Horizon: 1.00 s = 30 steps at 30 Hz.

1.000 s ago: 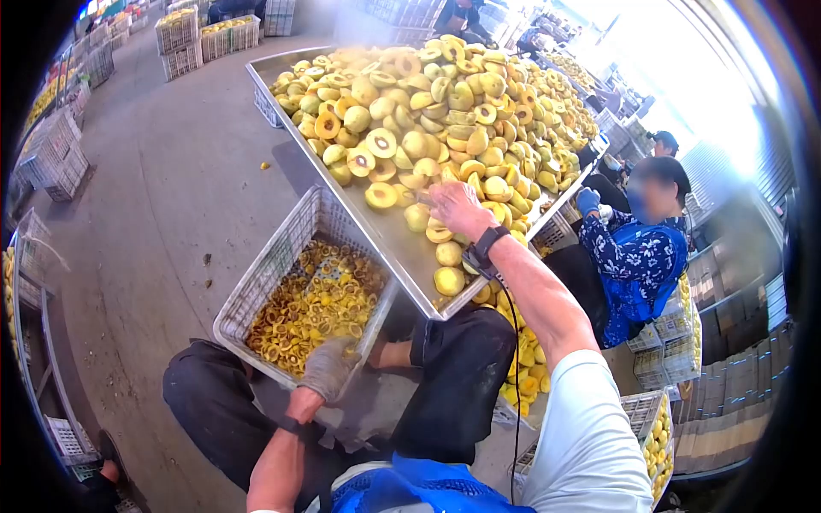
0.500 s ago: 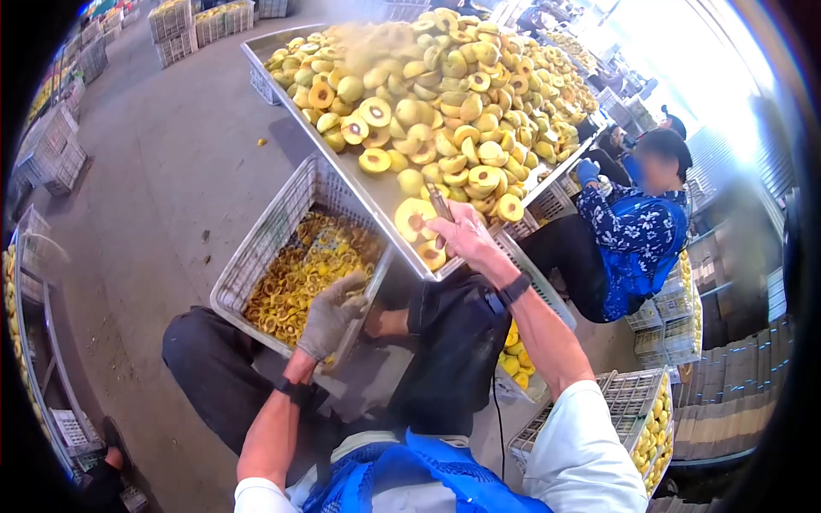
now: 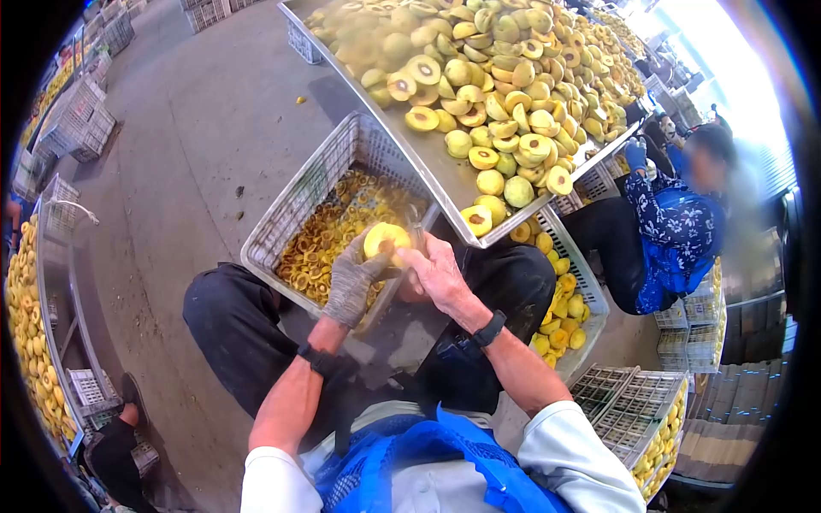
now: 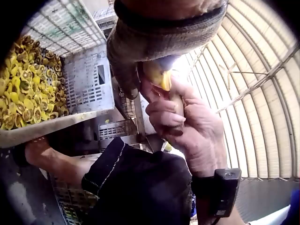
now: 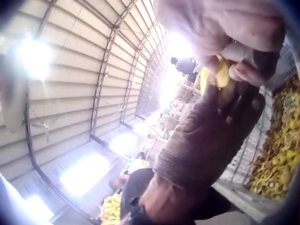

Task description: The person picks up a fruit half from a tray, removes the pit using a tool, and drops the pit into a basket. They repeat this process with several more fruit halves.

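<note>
Over the near-right side of the scrap crate [image 3: 318, 175], both hands meet on one yellow fruit half [image 3: 386, 239], cut face turned up toward the head camera. Left hand [image 3: 352, 278], grey-gloved, pinches it from the left between thumb and fingers. Right hand [image 3: 438, 272], bare, has its fingers curled round the handle of a slim tool [image 3: 418, 235]; left wrist view shows that handle [image 4: 176, 105] in the fist. Right thumb is up against the near-right edge of the fruit. Tool end is blurred, can't tell whether it touches the flesh. Dark straps [image 3: 490, 328] on both wrists

Crate below holds a layer of cut rings and scraps [image 3: 312, 252], yellow and brown. Metal table [image 3: 440, 171] just beyond, corner pointing at the person, heaped with halved fruit [image 3: 513, 85], some cut face up with brown centres. Second crate [image 3: 581, 252] beside the right knee, partly under the table edge, yellow fruit [image 3: 564, 299] inside. Another person [image 3: 680, 248] sits off to the right, floral sleeves, blue vest, blue glove [image 3: 634, 154]. More crates: lower right [image 3: 611, 398], stacked far left [image 3: 77, 120]
</note>
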{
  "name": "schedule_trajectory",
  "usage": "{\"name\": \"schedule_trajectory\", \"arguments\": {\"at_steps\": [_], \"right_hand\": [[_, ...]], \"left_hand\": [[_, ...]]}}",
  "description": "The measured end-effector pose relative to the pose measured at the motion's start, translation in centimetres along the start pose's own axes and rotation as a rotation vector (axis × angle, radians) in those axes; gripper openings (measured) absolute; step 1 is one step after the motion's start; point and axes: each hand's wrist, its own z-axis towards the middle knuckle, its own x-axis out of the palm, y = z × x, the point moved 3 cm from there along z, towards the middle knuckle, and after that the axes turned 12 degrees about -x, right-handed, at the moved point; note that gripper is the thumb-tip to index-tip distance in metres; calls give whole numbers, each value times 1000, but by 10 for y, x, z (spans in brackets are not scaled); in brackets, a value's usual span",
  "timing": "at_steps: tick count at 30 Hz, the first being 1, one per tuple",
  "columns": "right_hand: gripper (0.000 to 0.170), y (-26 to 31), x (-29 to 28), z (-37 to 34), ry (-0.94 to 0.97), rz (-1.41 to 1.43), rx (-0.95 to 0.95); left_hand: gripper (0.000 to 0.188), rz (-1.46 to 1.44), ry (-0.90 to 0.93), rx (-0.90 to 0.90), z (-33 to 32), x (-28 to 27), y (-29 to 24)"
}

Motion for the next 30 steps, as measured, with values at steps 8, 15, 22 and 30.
{"name": "schedule_trajectory", "arguments": {"at_steps": [8, 15, 22, 30], "right_hand": [[26, 13, -1, -15, -7, -570, -320], [24, 8, 3, -14, 44, -728, -376], [23, 2, 7, -15, 38, -796, -356], [25, -6, 13, -15, 50, -779, -285]], "left_hand": [[53, 87, -96, 85, 13, -13, 0], [59, 184, -159, 52, 2, -7, -12], [60, 376, -242, 164, 1, -2, -14], [51, 525, -299, 276, 3, -4, -3]]}}
